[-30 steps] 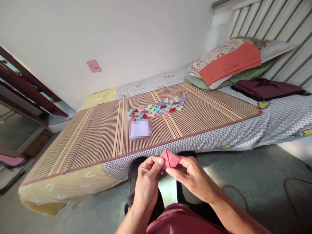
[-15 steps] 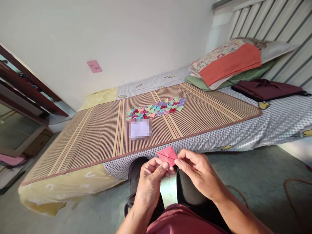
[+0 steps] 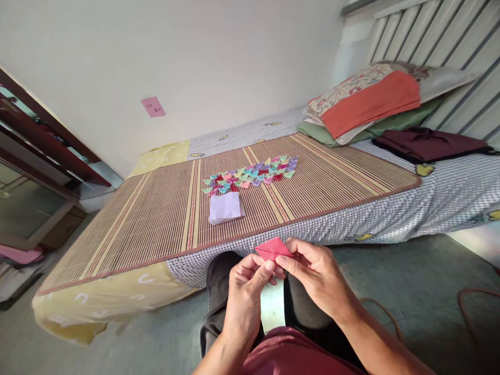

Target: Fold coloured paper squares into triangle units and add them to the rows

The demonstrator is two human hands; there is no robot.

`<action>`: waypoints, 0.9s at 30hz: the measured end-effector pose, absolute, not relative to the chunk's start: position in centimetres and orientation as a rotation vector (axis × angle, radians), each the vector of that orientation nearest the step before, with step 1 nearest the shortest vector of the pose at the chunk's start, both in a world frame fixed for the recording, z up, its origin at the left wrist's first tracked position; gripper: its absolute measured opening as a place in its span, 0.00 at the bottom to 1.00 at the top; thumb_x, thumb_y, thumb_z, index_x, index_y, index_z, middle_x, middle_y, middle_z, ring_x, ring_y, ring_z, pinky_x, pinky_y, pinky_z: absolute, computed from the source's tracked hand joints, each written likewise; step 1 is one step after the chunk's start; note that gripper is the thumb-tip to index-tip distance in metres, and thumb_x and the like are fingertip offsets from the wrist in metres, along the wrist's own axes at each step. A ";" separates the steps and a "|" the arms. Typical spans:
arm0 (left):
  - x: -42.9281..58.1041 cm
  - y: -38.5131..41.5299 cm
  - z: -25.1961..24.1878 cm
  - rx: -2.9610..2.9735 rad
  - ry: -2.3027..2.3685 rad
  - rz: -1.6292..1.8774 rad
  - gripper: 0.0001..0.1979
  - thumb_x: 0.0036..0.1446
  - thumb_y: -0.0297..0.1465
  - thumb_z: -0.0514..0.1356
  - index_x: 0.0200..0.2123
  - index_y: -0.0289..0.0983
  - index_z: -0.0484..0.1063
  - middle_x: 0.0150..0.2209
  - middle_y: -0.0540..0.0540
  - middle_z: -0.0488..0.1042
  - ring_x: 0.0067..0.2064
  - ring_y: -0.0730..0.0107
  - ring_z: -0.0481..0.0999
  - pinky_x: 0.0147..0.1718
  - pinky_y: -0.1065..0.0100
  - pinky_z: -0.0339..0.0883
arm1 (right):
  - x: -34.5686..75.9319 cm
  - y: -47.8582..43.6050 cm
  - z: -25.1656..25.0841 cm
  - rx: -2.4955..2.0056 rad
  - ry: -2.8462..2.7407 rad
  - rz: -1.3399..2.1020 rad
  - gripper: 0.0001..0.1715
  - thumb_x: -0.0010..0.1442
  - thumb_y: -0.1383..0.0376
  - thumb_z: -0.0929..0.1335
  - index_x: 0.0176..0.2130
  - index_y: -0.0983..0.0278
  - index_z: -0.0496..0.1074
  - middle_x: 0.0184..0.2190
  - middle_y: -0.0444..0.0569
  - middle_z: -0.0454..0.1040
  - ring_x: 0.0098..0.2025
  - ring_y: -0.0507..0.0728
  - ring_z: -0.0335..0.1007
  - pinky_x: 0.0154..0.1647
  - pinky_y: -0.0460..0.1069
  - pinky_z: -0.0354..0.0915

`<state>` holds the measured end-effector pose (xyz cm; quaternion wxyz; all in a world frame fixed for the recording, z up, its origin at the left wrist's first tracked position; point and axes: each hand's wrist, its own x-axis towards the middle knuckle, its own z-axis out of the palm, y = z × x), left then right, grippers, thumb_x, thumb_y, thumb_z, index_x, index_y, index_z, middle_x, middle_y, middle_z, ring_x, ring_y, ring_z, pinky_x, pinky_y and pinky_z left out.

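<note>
A small pink-red piece of folded paper [image 3: 273, 247] is held above my knees, just off the bed's front edge. My left hand [image 3: 250, 278] pinches its lower edge between thumb and fingers. On the other side my right hand [image 3: 312, 271] grips it, thumb on the near face and fingers behind. A crease line runs across the paper; its underside is hidden by my fingers. On the mat lies a stack of pale square paper sheets [image 3: 225, 207]. Behind the stack, several small folded paper pieces [image 3: 255, 174] in many colours stand in rows.
A striped bamboo mat [image 3: 156, 219] covers much of the bed. Pillows [image 3: 371, 101] and a folded dark maroon cloth [image 3: 429, 146] lie at the right. A pink note [image 3: 153, 107] is on the wall. A cable [image 3: 464, 312] runs over the floor at right.
The folded paper has tilted and looks flatter, with my right thumb moved further left over its near face. Both hands stay closed on it.
</note>
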<state>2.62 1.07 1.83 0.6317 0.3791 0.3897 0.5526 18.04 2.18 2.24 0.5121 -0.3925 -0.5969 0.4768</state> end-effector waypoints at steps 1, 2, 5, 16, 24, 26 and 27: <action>2.6 1.1 1.9 0.880 0.900 1.260 0.13 0.56 0.37 0.74 0.27 0.35 0.79 0.27 0.47 0.80 0.31 0.69 0.74 0.34 0.69 0.68 | 18.1 2.2 2.3 -0.960 -1.476 1.106 0.18 0.71 0.56 0.70 0.31 0.63 0.72 0.25 0.43 0.72 0.28 0.53 0.68 0.31 0.47 0.65; 2.5 1.2 2.0 0.890 0.914 1.272 0.12 0.55 0.37 0.74 0.28 0.35 0.80 0.28 0.47 0.80 0.32 0.69 0.75 0.35 0.69 0.68 | 18.3 2.2 2.4 -0.981 -1.524 1.049 0.19 0.71 0.56 0.69 0.31 0.62 0.71 0.25 0.42 0.70 0.27 0.53 0.66 0.30 0.47 0.64; 2.0 1.4 2.3 0.928 0.992 1.346 0.10 0.53 0.36 0.76 0.33 0.37 0.81 0.31 0.48 0.81 0.34 0.69 0.76 0.37 0.70 0.69 | 18.6 2.1 2.7 -1.040 -1.652 0.824 0.19 0.72 0.59 0.68 0.29 0.61 0.68 0.24 0.40 0.65 0.25 0.52 0.60 0.27 0.47 0.60; 0.4 1.1 2.8 1.134 0.966 1.247 0.09 0.67 0.36 0.66 0.43 0.38 0.83 0.30 0.46 0.82 0.24 0.73 0.76 0.25 0.72 0.64 | 18.1 1.5 2.7 -0.916 -1.645 0.621 0.10 0.72 0.69 0.67 0.45 0.59 0.80 0.33 0.47 0.79 0.34 0.55 0.77 0.34 0.48 0.72; 0.3 0.7 2.7 1.154 0.951 1.361 0.06 0.62 0.36 0.70 0.39 0.41 0.85 0.34 0.46 0.83 0.35 0.68 0.78 0.37 0.70 0.72 | 18.1 1.0 2.9 -0.906 -1.551 0.723 0.09 0.68 0.70 0.70 0.44 0.59 0.78 0.38 0.48 0.81 0.39 0.57 0.79 0.40 0.49 0.75; 0.3 0.7 2.8 1.151 0.926 1.376 0.05 0.62 0.34 0.70 0.40 0.42 0.85 0.37 0.45 0.84 0.37 0.67 0.80 0.38 0.70 0.73 | 18.1 1.0 2.9 -0.883 -1.558 0.739 0.09 0.67 0.71 0.70 0.44 0.59 0.78 0.40 0.49 0.81 0.42 0.57 0.79 0.41 0.49 0.75; 0.3 0.6 2.9 1.161 0.916 1.376 0.05 0.62 0.34 0.70 0.40 0.42 0.85 0.37 0.45 0.84 0.38 0.66 0.80 0.38 0.70 0.73 | 18.1 1.0 2.9 -0.869 -1.558 0.743 0.10 0.67 0.71 0.70 0.44 0.59 0.78 0.41 0.49 0.81 0.43 0.57 0.79 0.41 0.48 0.75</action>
